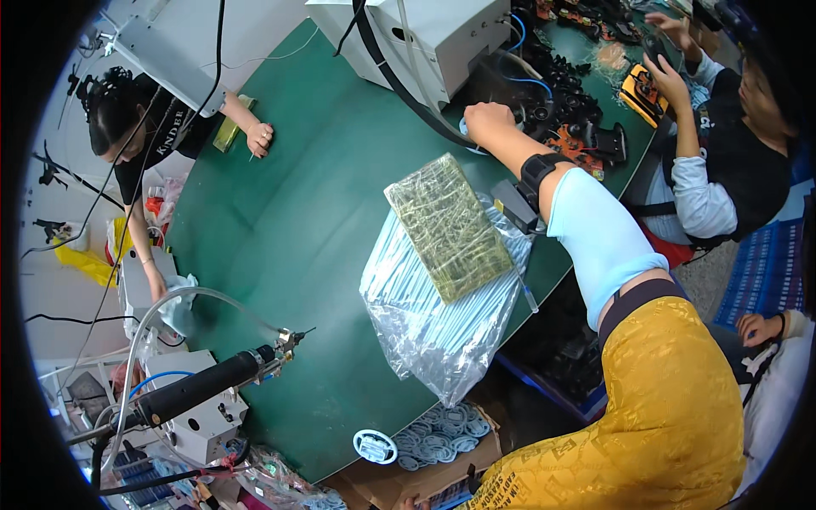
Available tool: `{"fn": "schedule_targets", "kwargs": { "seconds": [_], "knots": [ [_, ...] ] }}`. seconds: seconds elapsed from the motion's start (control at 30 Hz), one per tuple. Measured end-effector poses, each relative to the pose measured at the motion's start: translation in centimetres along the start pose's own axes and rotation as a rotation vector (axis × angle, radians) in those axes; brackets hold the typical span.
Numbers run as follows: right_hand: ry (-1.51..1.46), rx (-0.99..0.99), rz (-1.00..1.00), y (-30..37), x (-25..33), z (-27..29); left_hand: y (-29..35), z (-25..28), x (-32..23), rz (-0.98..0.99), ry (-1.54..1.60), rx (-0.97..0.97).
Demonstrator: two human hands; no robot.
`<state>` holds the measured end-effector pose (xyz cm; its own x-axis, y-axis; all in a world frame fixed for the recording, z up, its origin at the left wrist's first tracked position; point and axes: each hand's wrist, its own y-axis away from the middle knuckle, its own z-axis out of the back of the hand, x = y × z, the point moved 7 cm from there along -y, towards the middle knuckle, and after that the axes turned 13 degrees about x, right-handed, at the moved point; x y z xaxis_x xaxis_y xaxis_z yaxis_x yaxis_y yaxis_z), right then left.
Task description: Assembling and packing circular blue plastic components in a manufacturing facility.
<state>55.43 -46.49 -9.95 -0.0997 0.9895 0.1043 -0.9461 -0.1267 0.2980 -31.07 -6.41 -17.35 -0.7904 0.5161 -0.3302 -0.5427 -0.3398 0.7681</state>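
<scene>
My right hand (491,123) reaches across the green table to the foot of a white machine box (442,42). Its fingers are curled closed, with a bit of pale blue showing at their edge; what they hold is hidden. A dark band and a small black box (517,206) are at that wrist. My left hand (413,504) is mostly cut off at the lower edge, its fingers hardly visible. It is nearest to a cardboard box (365,484) of grey-blue ring-shaped parts (438,433). A pale wheel-shaped part (375,446) lies by the table edge.
A film-wrapped yellow-green block (446,228) rests on a clear bag of light blue strips (425,336). Black and orange parts (574,149) crowd beyond my right arm. A black screwdriver-like tool (204,387) on an arm juts in from the left. Co-workers sit left and right.
</scene>
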Motion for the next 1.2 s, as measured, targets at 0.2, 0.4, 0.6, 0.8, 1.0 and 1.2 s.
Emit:
{"fn": "schedule_targets", "kwargs": {
  "seconds": [0.2,0.4,0.6,0.8,1.0,1.2],
  "knots": [
    [-0.646,-0.441,0.118,1.9,-1.9,4.4,2.5,2.1,-8.2,0.055,-0.107,-0.128],
    [-0.470,-0.516,0.721,11.9,15.2,9.3,5.1,1.1,-7.1,0.038,-0.118,-0.149],
    [0.070,0.272,0.346,-2.3,16.3,-1.5,7.8,0.3,-7.0,0.105,0.005,-0.263],
    [0.189,0.165,0.421,-4.8,19.8,-5.2,14.2,-3.1,-5.0,0.320,0.124,-0.322],
    [-0.733,0.492,0.212,-1.8,21.8,-3.9,14.3,-4.4,-3.8,0.425,0.282,-0.292],
    [-0.704,0.491,0.767,18.5,29.7,3.0,10.8,-1.7,-4.2,0.202,0.376,-0.442]
  ]
}}
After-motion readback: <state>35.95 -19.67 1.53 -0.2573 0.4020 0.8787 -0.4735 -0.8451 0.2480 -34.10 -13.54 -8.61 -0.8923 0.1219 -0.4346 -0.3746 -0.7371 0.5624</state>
